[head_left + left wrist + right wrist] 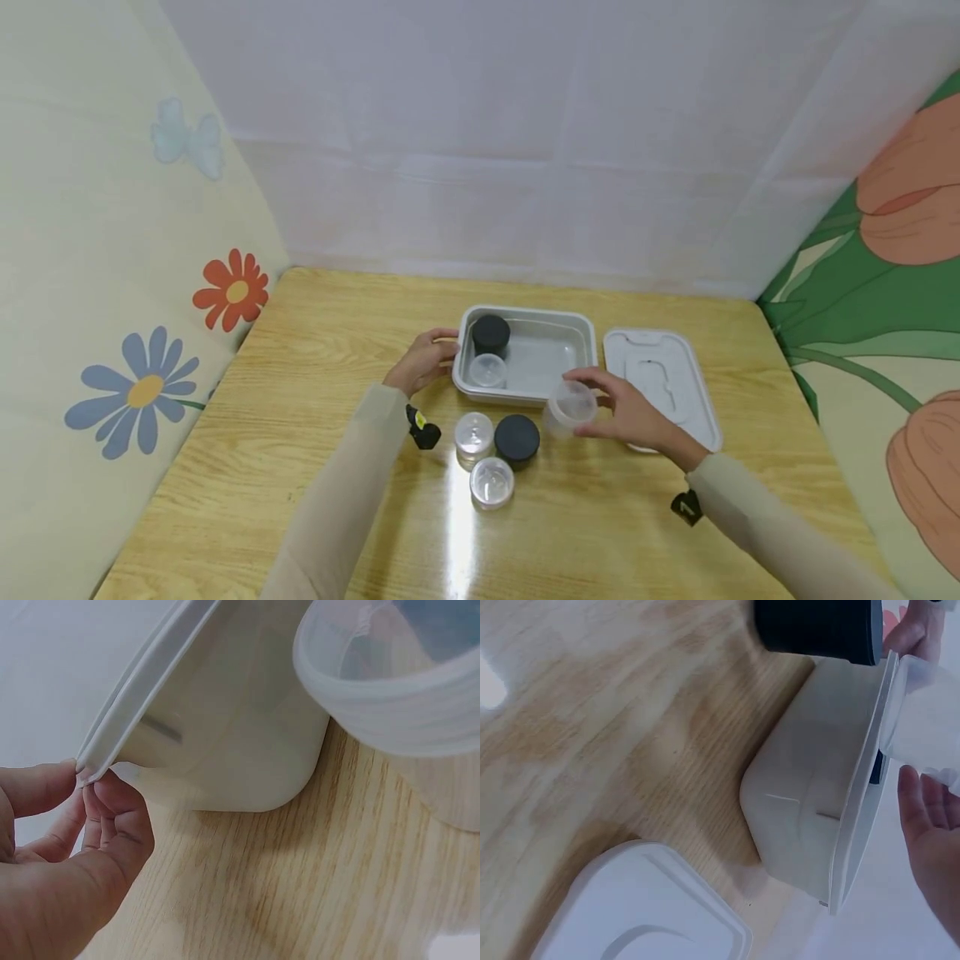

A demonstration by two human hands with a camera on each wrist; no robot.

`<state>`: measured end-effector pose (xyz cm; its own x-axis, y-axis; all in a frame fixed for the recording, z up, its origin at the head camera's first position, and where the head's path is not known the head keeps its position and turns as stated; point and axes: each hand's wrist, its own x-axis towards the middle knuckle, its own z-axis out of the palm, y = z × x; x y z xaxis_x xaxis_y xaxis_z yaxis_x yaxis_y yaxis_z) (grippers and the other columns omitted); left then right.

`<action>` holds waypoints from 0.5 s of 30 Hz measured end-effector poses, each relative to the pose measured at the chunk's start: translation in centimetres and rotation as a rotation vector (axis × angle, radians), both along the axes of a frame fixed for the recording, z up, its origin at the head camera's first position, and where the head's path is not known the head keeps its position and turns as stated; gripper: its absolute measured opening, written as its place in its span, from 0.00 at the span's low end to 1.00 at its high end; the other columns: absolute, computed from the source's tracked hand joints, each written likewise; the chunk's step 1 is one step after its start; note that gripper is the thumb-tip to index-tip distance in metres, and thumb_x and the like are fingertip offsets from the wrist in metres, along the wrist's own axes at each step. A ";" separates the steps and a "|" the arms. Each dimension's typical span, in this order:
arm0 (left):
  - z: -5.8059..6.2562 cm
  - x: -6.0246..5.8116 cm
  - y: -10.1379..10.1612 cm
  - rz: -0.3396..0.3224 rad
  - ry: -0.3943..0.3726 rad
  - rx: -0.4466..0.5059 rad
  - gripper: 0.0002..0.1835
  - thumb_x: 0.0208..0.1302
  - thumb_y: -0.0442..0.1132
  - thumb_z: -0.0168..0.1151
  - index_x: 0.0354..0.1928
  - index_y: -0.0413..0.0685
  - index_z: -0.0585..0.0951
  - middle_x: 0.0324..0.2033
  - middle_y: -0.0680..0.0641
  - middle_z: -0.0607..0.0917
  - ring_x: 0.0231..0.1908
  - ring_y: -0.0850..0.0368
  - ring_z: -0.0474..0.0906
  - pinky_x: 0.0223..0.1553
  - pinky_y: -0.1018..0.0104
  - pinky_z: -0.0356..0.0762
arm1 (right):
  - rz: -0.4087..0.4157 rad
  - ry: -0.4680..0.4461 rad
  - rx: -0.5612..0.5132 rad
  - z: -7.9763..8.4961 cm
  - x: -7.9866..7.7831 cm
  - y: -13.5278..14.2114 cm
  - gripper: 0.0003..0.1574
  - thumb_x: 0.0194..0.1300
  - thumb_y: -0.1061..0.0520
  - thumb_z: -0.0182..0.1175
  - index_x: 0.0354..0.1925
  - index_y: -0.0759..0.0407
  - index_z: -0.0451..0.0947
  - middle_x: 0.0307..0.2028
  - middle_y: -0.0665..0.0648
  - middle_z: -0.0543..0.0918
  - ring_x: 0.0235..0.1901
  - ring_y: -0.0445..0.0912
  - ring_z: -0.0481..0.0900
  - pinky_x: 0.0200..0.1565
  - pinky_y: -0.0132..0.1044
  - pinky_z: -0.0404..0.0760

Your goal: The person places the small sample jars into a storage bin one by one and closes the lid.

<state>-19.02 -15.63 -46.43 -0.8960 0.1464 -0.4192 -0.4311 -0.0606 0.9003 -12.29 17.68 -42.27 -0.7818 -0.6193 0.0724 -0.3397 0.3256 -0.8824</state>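
Observation:
A white rectangular box (555,354) stands on the table with a black-lidded jar (491,333) and a small clear jar (488,371) in its left end. My left hand (425,362) pinches the box's left rim between thumb and fingers, which the left wrist view shows close up. In my right hand (618,408) is a clear plastic jar (572,403), held between thumb and fingers off the box's front right corner. The right wrist view shows this jar only partly, cut by the frame's edge.
In front of the box stand two clear jars (474,435) and a black-lidded jar (517,439), close together. A white lid (663,383) lies flat to the right of the box. White cloth (510,208) hangs behind the table, with patterned cloth at both sides.

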 end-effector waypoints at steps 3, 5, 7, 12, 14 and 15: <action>0.0 -0.1 0.0 0.005 -0.004 -0.010 0.23 0.69 0.28 0.47 0.65 0.36 0.62 0.42 0.46 0.78 0.34 0.62 0.76 0.37 0.68 0.76 | -0.030 -0.035 -0.022 0.1 -0.9 -0.3 0.42 0.49 0.63 0.73 0.62 0.65 0.67 0.60 0.66 0.70 0.57 0.57 0.70 0.52 0.45 0.78; 0.0 -0.1 0.0 0.001 -0.002 -0.014 0.23 0.69 0.29 0.47 0.65 0.36 0.62 0.42 0.46 0.78 0.34 0.62 0.76 0.37 0.68 0.76 | -0.039 -0.051 -0.028 0.2 -1.5 -0.5 0.42 0.50 0.63 0.72 0.62 0.65 0.67 0.61 0.66 0.70 0.59 0.60 0.68 0.54 0.48 0.77; 0.0 0.0 0.0 -0.001 0.001 -0.011 0.24 0.69 0.29 0.47 0.65 0.36 0.61 0.41 0.47 0.78 0.34 0.62 0.76 0.37 0.68 0.76 | -0.043 -0.048 -0.026 0.3 -2.1 -0.7 0.42 0.51 0.64 0.71 0.62 0.67 0.66 0.61 0.67 0.69 0.60 0.61 0.67 0.55 0.51 0.76; 0.1 0.0 0.0 0.002 -0.007 -0.014 0.23 0.68 0.28 0.47 0.65 0.36 0.62 0.39 0.48 0.78 0.34 0.62 0.76 0.37 0.68 0.76 | -0.063 -0.038 0.003 0.4 -3.4 -1.0 0.42 0.52 0.62 0.71 0.63 0.63 0.67 0.63 0.65 0.69 0.63 0.61 0.66 0.57 0.57 0.72; 0.0 -0.1 0.0 0.004 -0.012 -0.020 0.23 0.69 0.29 0.47 0.65 0.36 0.62 0.39 0.48 0.78 0.34 0.61 0.76 0.37 0.68 0.76 | -0.082 -0.047 0.012 0.3 -3.9 -1.2 0.42 0.52 0.60 0.71 0.63 0.60 0.67 0.63 0.64 0.69 0.63 0.60 0.65 0.57 0.57 0.72; 0.0 -0.1 0.0 0.006 -0.015 -0.023 0.23 0.69 0.29 0.48 0.65 0.37 0.62 0.40 0.48 0.78 0.35 0.61 0.76 0.37 0.68 0.76 | -0.094 -0.054 0.016 0.3 -4.2 -1.3 0.42 0.52 0.60 0.72 0.64 0.58 0.67 0.63 0.64 0.69 0.63 0.60 0.65 0.58 0.57 0.71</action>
